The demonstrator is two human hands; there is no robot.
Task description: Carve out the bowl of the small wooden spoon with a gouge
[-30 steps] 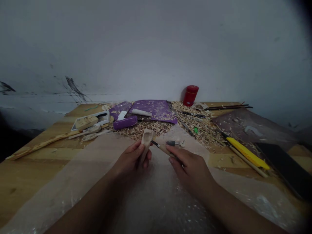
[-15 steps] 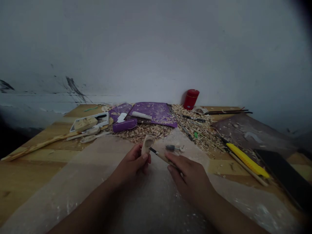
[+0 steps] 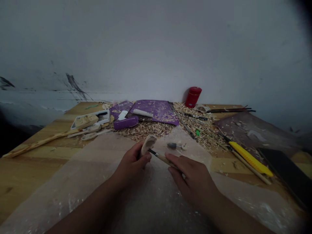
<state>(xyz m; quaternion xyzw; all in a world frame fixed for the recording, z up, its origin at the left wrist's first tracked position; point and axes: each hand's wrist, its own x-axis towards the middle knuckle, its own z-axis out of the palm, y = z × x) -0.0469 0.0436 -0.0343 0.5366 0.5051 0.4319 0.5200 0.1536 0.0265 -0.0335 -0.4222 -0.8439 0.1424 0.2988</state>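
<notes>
My left hand [image 3: 133, 164] grips a pale, partly carved wooden spoon [image 3: 148, 144], its hollowed bowl pointing up and away from me. My right hand [image 3: 192, 177] holds a thin carving tool [image 3: 159, 156] with a light wooden handle and dark metal tip. The tip rests against the spoon just below its bowl. Both hands hover over a translucent plastic sheet [image 3: 97, 175] spread on the wooden table [image 3: 24, 172].
A heap of wood shavings [image 3: 156, 126] lies beyond the hands, with a purple sheet [image 3: 158, 110], purple case [image 3: 125, 123] and red can [image 3: 193, 97] behind. A small grinding bit [image 3: 173, 145] sits close by. A yellow cutter [image 3: 251, 158] lies right; wooden pieces and a stick [image 3: 41, 142] left.
The spoon has dropped slightly and tilted in my left hand, and the tool tip has stayed against it. The view has shifted a little.
</notes>
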